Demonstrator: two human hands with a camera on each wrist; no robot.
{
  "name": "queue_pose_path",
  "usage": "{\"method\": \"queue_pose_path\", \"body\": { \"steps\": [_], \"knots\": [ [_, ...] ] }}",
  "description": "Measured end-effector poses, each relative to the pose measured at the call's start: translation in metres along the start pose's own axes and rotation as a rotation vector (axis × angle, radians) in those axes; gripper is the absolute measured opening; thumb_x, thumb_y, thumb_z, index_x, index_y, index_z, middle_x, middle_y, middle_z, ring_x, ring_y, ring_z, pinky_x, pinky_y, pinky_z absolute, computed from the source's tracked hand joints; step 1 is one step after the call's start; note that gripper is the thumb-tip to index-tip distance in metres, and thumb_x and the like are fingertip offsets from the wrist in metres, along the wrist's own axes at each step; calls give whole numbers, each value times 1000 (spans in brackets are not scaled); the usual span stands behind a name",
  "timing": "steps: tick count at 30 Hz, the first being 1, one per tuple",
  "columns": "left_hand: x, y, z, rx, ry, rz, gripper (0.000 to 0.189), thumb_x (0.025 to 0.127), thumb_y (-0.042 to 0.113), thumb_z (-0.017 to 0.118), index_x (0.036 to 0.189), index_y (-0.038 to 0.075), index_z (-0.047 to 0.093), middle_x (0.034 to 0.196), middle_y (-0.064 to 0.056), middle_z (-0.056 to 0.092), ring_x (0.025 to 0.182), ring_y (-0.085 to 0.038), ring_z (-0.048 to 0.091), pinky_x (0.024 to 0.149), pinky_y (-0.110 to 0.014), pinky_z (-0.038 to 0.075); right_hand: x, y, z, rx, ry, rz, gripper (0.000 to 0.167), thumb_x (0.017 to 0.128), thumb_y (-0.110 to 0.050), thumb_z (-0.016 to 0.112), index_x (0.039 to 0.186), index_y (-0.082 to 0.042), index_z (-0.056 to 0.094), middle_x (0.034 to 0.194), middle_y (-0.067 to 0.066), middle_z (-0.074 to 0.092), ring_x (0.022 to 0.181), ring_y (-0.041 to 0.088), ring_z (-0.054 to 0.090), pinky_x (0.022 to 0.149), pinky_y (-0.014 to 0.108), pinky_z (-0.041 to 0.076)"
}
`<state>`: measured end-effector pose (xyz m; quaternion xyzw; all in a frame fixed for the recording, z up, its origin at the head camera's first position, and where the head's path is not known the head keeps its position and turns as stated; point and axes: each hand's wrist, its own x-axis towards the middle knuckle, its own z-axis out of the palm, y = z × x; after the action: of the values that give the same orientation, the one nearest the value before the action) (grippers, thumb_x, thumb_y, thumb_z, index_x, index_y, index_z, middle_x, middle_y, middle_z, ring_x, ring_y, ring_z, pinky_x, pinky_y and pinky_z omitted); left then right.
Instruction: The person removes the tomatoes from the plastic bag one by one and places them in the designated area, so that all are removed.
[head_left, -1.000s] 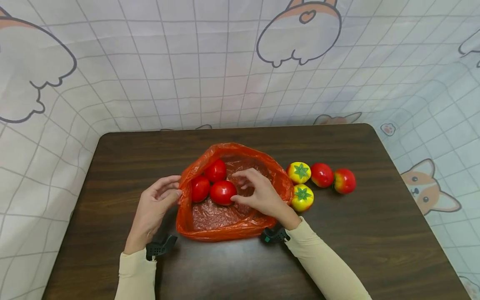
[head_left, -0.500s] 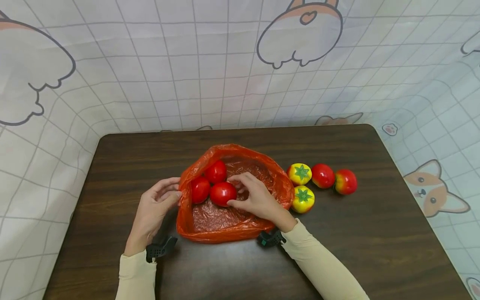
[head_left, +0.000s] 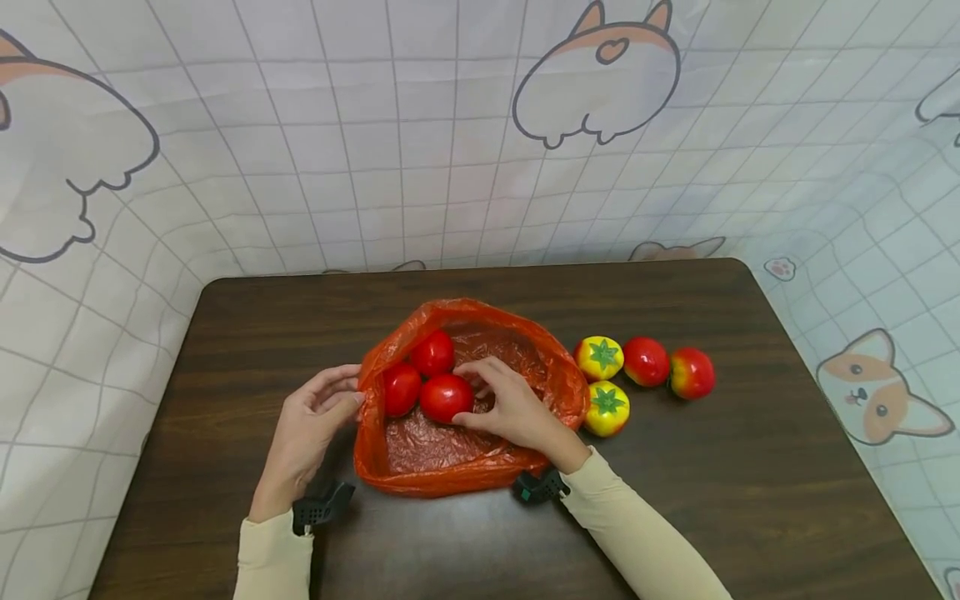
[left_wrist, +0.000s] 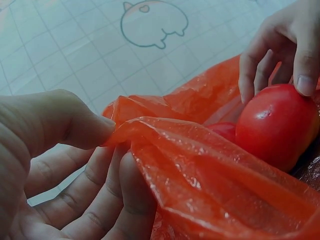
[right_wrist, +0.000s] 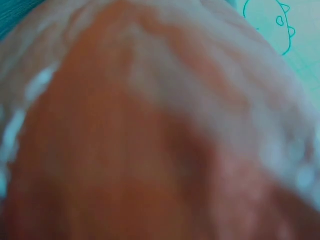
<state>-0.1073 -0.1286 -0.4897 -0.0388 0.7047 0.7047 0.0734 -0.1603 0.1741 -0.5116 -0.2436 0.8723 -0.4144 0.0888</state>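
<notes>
Carrying it all, the tabletop [head_left: 765, 492] stretches out on every side of the bag [head_left: 450, 483], which lies with its orange mouth gaping upward. At the bag's left rim, the left hand [head_left: 306, 429] has its grip pinched on the plastic. Reaching over the bag's right rim, the right hand [head_left: 517, 408] has its grip clasped on a tomato [head_left: 447, 397] inside the bag, left of its middle. Also in the bag, close by, sit two red ones [head_left: 432, 353]. Right of the bag, two yellow-topped ones [head_left: 606, 404] lie just beside it, two redder ones [head_left: 646, 362] farther out
</notes>
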Motion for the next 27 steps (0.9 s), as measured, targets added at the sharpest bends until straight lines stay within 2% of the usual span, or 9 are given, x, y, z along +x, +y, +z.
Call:
{"method": "queue_pose_path", "body": {
  "steps": [10,27],
  "knots": [
    [-1,-5,1,13,-1,-10,48,99,22,71,141,6,55,119,0,65,102,-11,71,90,-24,62,-4,5,5,7,-2,-22,56,84,-29,87,134,-20,61,122,0,63,101,13,67,90,25,60],
    [1,-1,2,19,1,10,48,99,21,71,142,5,54,119,2,66,101,-10,71,90,-24,62,-7,3,0,14,23,-45,54,84,-25,84,134,-22,62,126,-1,62,103,13,68,91,30,62]
  ]
}}
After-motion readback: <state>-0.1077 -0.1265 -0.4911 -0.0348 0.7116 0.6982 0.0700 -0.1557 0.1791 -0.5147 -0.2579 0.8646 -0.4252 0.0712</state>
